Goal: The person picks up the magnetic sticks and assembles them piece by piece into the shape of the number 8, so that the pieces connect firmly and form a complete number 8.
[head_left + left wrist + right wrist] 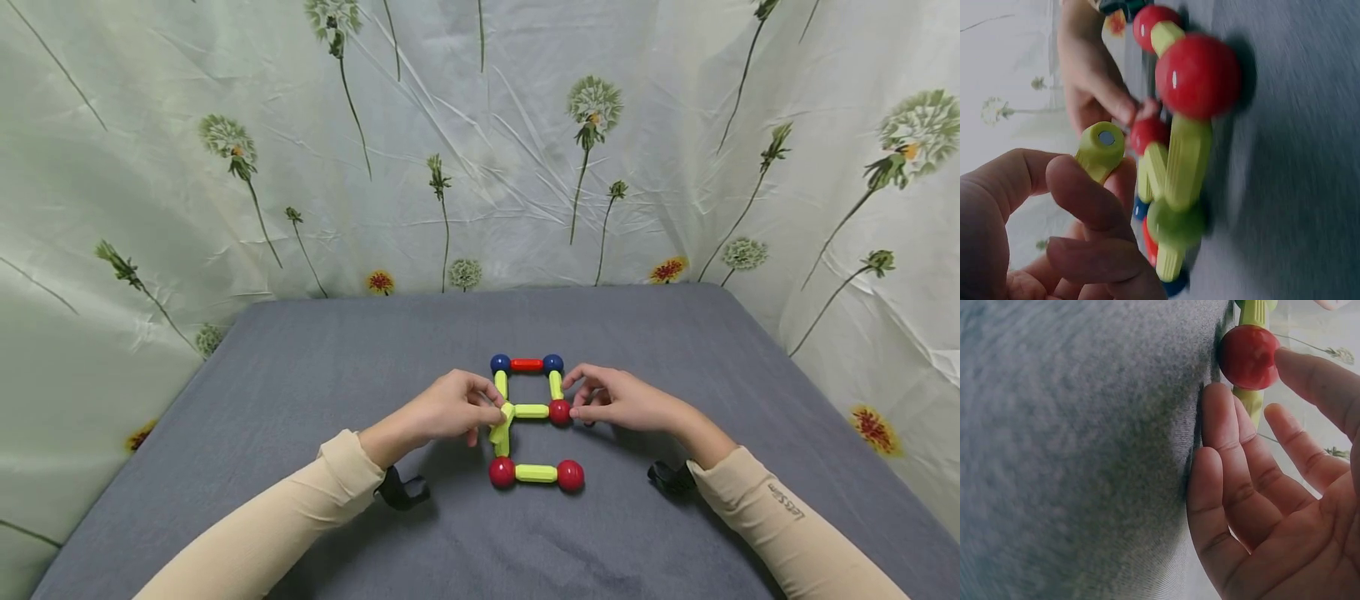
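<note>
My left hand (462, 406) pinches a yellow-green magnetic stick (1095, 164) between thumb and fingers, a round metal spot showing at its end. It is held above the left side of a flat frame of balls and sticks. Below it, a green ball (1177, 222) joins several yellow-green sticks; from the head view the held stick covers it. My right hand (621, 398) has its fingers loosely bent at the frame's right side. Its thumb touches the red ball (1249, 357) there, and other fingertips lie low beside that ball.
Two blue balls, left (500, 363) and right (552, 363), with a red stick (527, 365) between them form the frame's far side. Nearer me, two red balls (502, 472) are joined by a yellow-green stick (536, 474). Grey cloth (360, 342) covers the table; a flowered curtain (495, 167) hangs behind.
</note>
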The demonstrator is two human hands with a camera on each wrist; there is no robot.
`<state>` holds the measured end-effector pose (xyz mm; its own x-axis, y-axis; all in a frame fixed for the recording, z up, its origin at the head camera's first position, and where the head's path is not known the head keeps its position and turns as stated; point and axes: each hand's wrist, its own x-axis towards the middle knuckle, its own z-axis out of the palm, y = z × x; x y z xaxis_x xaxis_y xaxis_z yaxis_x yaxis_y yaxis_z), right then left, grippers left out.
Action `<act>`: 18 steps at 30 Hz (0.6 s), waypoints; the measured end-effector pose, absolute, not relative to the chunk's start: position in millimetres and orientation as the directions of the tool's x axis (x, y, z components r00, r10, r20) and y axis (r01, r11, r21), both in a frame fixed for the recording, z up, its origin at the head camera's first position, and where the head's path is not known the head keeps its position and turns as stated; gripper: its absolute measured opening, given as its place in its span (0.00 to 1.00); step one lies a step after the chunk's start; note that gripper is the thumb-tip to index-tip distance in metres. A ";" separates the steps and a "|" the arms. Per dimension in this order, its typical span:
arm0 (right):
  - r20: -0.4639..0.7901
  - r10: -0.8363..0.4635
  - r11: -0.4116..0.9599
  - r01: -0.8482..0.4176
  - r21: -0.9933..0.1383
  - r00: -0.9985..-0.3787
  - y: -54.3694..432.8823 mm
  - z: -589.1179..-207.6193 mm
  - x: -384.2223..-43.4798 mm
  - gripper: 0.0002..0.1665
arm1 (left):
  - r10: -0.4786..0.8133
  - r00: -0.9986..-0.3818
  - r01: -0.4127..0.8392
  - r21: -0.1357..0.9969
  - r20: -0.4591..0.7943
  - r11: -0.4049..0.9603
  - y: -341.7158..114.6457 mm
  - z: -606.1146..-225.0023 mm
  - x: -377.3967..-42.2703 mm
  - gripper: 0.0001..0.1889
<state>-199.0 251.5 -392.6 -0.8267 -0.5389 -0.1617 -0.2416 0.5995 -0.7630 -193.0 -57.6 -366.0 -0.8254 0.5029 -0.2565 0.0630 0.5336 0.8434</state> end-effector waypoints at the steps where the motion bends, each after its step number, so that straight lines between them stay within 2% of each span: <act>1: -0.163 -0.538 0.601 -0.240 -0.762 -0.827 251.5 -393.1 -199.3 0.24 | 0.512 -0.819 0.064 0.847 -0.258 0.528 -54.3 -366.6 -192.0 0.06; 7: -0.168 -0.536 0.608 -0.240 -0.757 -0.827 251.8 -395.7 -201.0 0.22 | 0.532 -0.798 0.040 0.854 -0.285 0.518 -35.8 -368.6 -187.8 0.05; 18: -0.164 -0.549 0.594 -0.245 -0.766 -0.820 252.7 -396.0 -201.3 0.22 | 0.509 -0.793 -0.035 0.860 -0.334 0.509 -11.0 -373.2 -185.0 0.03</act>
